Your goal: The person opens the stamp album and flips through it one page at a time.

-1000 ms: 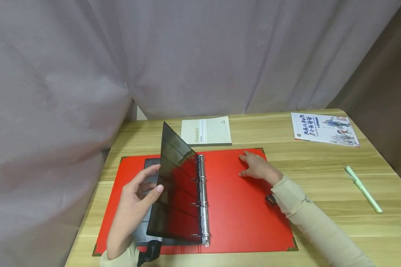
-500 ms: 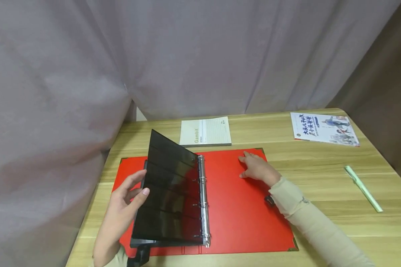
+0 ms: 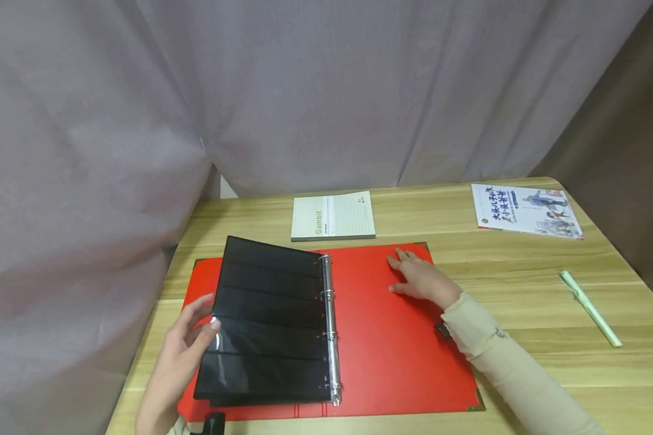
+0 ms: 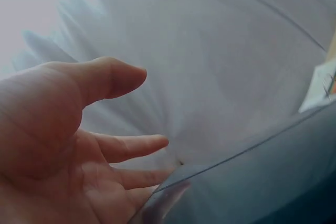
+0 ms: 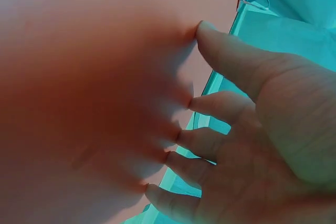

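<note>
A red ring binder (image 3: 386, 362) lies spread on the table, with metal rings (image 3: 331, 326) along its middle. On its left side black pocket sheets (image 3: 272, 302), divided into horizontal strips, lean slightly raised at their outer edge. My left hand (image 3: 176, 350) is at that outer edge, thumb and fingers apart. In the left wrist view, the sheet edge (image 4: 231, 156) overlaps the lower fingers, while the thumb stands off it. My right hand (image 3: 421, 281) rests its spread fingertips on the binder's bare right cover, near the top. The right wrist view shows those fingertips (image 5: 210, 106) against the cover.
Behind the binder lies a cream notebook (image 3: 334, 215) marked Gambit. A white illustrated booklet (image 3: 528, 211) is at the back right, and a pale green pen (image 3: 590, 308) lies right of the right arm. A grey curtain (image 3: 315, 90) hangs behind the wooden table (image 3: 522, 266).
The raised black sheet has swung leftward and down onto the left side. My left hand has moved left and lower with it. The right hand has stayed on the right cover.
</note>
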A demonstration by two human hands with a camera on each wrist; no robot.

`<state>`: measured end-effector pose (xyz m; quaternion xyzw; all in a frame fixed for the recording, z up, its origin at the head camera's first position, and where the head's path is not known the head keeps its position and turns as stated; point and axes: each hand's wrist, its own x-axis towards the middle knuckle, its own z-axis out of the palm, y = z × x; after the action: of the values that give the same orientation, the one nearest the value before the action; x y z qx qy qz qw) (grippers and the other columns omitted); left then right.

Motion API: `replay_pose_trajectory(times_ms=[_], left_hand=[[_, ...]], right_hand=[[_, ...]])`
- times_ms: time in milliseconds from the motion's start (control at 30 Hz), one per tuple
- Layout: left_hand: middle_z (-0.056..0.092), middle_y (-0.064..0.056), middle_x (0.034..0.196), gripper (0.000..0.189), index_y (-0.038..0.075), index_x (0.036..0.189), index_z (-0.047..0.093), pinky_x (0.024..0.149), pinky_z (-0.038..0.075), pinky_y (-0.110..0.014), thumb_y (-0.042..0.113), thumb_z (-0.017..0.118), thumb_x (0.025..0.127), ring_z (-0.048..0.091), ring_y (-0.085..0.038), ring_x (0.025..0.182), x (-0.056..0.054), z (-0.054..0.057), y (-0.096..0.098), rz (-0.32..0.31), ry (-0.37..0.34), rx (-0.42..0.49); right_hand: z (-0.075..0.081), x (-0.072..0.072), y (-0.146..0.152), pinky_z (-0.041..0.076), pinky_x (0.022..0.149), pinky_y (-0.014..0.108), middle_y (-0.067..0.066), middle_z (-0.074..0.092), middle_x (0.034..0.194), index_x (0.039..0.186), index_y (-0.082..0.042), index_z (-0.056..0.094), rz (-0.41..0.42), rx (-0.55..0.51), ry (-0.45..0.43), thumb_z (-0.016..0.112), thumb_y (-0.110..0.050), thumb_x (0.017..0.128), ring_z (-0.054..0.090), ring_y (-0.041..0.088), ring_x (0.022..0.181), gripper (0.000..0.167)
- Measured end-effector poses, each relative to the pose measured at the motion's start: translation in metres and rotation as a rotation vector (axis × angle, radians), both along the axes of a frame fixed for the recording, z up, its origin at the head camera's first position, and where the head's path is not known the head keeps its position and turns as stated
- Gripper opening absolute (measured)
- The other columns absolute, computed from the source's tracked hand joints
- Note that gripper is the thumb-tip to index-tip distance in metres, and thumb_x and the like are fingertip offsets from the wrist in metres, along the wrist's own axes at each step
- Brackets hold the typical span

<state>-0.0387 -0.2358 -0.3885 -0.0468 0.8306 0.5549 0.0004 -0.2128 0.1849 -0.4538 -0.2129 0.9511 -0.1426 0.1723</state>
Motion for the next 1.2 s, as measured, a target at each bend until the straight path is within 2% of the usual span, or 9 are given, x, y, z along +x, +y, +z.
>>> replay_pose_trajectory(times_ms=[167,300,467,733,867,967,1033,1100,1200], left_hand=[[0.049,-0.021,0.145,0.048,0.001,0.147,0.045,0.089,0.045,-0.013,0.015,0.059,0.103,0.056,-0.026,0.117,-0.002,-0.020,-0.008,0.003,-0.005,0.001],[0.049,-0.022,0.145,0.048,-0.001,0.146,0.046,0.090,0.045,-0.013,0.017,0.059,0.104,0.053,-0.029,0.122,-0.005,-0.032,-0.013,-0.001,-0.028,0.014],[0.050,-0.026,0.142,0.046,-0.008,0.144,0.046,0.092,0.044,-0.010,0.010,0.058,0.103,0.052,-0.030,0.124,-0.008,-0.046,-0.017,-0.006,0.003,0.033],[0.049,-0.031,0.141,0.047,-0.012,0.143,0.044,0.089,0.043,-0.009,0.007,0.058,0.102,0.049,-0.041,0.130,-0.010,-0.060,-0.019,-0.009,-0.020,0.020],[0.050,-0.031,0.140,0.047,-0.013,0.142,0.045,0.091,0.043,-0.011,0.008,0.059,0.103,0.051,-0.042,0.129,-0.011,-0.066,-0.019,-0.011,-0.036,-0.007],[0.052,-0.030,0.140,0.047,-0.011,0.142,0.046,0.097,0.046,-0.021,0.013,0.059,0.103,0.053,-0.041,0.127,-0.012,-0.068,-0.019,-0.013,-0.068,-0.067],[0.052,-0.030,0.140,0.048,-0.010,0.143,0.046,0.101,0.047,-0.032,0.014,0.059,0.103,0.053,-0.041,0.127,-0.012,-0.069,-0.018,-0.012,-0.088,-0.092],[0.052,-0.030,0.140,0.048,-0.009,0.143,0.046,0.101,0.047,-0.043,0.015,0.059,0.103,0.054,-0.043,0.126,-0.012,-0.070,-0.017,-0.014,-0.102,-0.113],[0.049,-0.031,0.143,0.049,-0.009,0.143,0.045,0.102,0.046,-0.051,0.016,0.059,0.103,0.052,-0.047,0.127,-0.011,-0.071,-0.015,-0.014,-0.111,-0.120]], right_hand=[[-0.001,0.001,0.004,0.032,0.112,0.061,0.036,0.023,0.158,0.151,0.008,0.036,0.026,0.011,0.016,0.071,-0.026,0.096,0.021,0.053,0.145,0.073],[0.000,0.001,0.005,0.033,0.111,0.062,0.037,0.023,0.157,0.150,0.009,0.037,0.048,0.033,0.037,0.069,-0.026,0.097,0.022,0.055,0.143,0.072],[0.000,0.000,0.005,0.033,0.109,0.065,0.038,0.023,0.156,0.150,0.010,0.038,0.058,0.041,0.054,0.069,-0.026,0.097,0.024,0.056,0.142,0.071],[-0.004,0.001,0.003,0.032,0.110,0.064,0.037,0.022,0.157,0.151,0.009,0.036,0.052,0.034,0.043,0.068,-0.025,0.098,0.022,0.056,0.143,0.072],[-0.005,0.002,0.003,0.030,0.111,0.065,0.038,0.022,0.157,0.151,0.010,0.036,0.051,0.020,0.049,0.068,-0.025,0.098,0.022,0.056,0.143,0.071],[-0.005,0.003,0.002,0.029,0.111,0.066,0.038,0.022,0.156,0.150,0.010,0.037,0.051,0.014,0.050,0.068,-0.026,0.098,0.022,0.057,0.143,0.071],[-0.006,0.004,0.002,0.029,0.110,0.066,0.038,0.023,0.156,0.149,0.011,0.038,0.055,0.012,0.053,0.068,-0.026,0.097,0.023,0.057,0.142,0.070],[-0.006,0.005,0.002,0.029,0.110,0.067,0.039,0.023,0.156,0.149,0.011,0.038,0.056,0.009,0.056,0.068,-0.027,0.097,0.023,0.057,0.142,0.071],[-0.006,0.005,0.001,0.029,0.110,0.067,0.039,0.024,0.155,0.149,0.011,0.039,0.059,0.004,0.062,0.068,-0.026,0.097,0.024,0.058,0.142,0.070]])
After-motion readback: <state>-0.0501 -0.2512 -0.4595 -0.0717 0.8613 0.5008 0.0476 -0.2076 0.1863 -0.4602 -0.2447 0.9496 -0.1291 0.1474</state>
